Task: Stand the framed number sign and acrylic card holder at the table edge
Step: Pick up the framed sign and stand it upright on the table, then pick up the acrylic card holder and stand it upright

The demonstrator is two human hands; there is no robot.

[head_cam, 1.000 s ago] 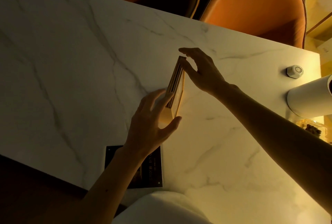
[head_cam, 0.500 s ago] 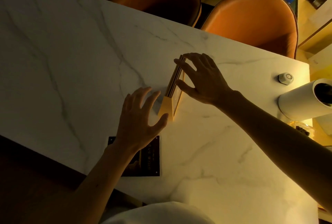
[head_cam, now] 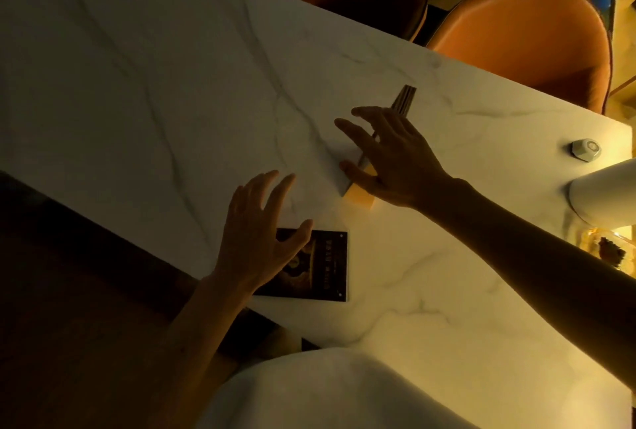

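Note:
The framed number sign (head_cam: pixel 405 99) stands on its long edge on the white marble table (head_cam: pixel 137 84), seen from above, its tan near corner at the middle. My right hand (head_cam: pixel 395 160) lies across the frame's near half with fingers splayed, thumb beside the near corner, not curled around it. The acrylic card holder (head_cam: pixel 327 267), holding a dark card, lies flat at the near table edge. My left hand (head_cam: pixel 261 236) hovers open, partly over the holder's left side and left of the frame, holding nothing.
Two orange chairs (head_cam: pixel 526 39) stand along the far side of the table. At the right end sit a small white hexagonal object (head_cam: pixel 586 149), a white cylinder (head_cam: pixel 605 194) and a clear container (head_cam: pixel 609 249) with dark bits. White fabric (head_cam: pixel 327 390) fills the bottom.
My left hand let go of the frame's near corner and drew back toward the card holder. My right hand slid along the frame's top from the far end to the near half.

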